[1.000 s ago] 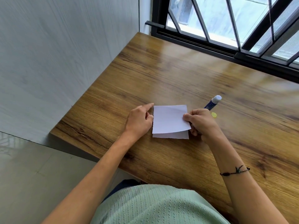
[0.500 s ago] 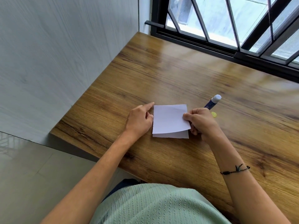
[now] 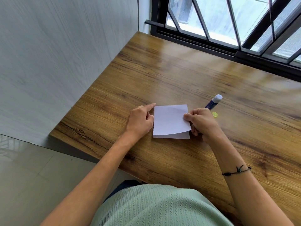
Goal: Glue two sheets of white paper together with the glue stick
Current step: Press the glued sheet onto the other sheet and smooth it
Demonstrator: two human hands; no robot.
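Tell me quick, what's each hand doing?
Left hand: holds nothing, fingertip by the top sheet.
Right hand: closed, holding the glue stick and pinching the top sheet.

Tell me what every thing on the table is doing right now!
Top sheet: near right corner lifted and curled.
Bottom sheet: flat on the table.
Glue stick: uncapped, in the right hand.
Yellow cap: off, lying on the table.
Left hand: resting at the paper's left edge.
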